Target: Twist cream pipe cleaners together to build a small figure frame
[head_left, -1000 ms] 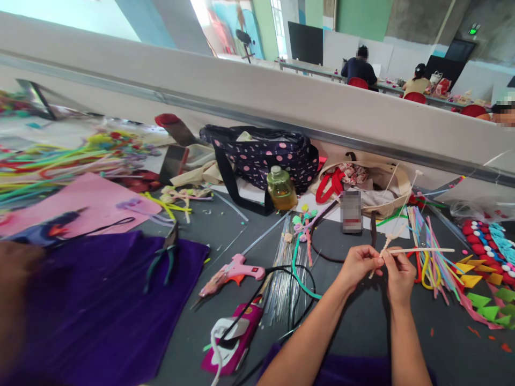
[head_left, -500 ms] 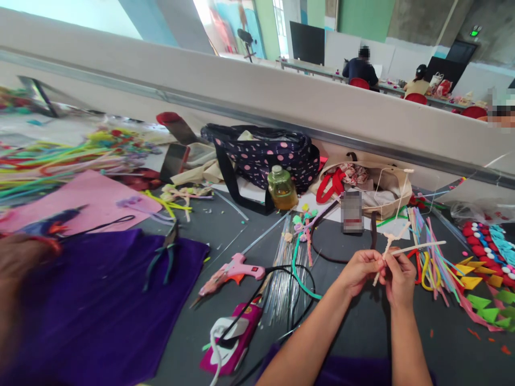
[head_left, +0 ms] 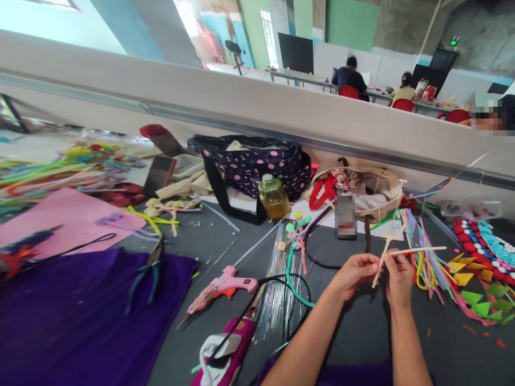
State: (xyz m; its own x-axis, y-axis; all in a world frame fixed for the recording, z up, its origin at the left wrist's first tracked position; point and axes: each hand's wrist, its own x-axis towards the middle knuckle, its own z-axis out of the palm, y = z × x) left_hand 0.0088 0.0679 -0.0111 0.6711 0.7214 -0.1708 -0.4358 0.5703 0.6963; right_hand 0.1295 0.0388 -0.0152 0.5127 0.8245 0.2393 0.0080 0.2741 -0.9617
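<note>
Both my hands meet over the dark grey table at the lower right. My left hand (head_left: 353,274) and my right hand (head_left: 399,276) pinch a cream pipe cleaner (head_left: 418,250) between them. One thin end sticks out to the right, another slants up towards a cream tote bag (head_left: 386,185). A bundle of coloured pipe cleaners (head_left: 427,256) lies just right of my hands. A pink glue gun (head_left: 225,282) rests to the left, its black cord looping near a green pipe cleaner (head_left: 293,273).
Purple felt (head_left: 80,311) covers the near left, with teal-handled pliers (head_left: 145,272) on its edge. A polka-dot bag (head_left: 257,161), a yellow bottle (head_left: 273,197) and a pink sheet (head_left: 60,220) stand behind. Felt triangles (head_left: 483,295) lie far right. Other people sit at a distant table.
The view has shifted slightly right and down. My hands stay together, turning the cream pipe cleaner; its right end has dipped a little. A blurred shape at the left edge is gone.
</note>
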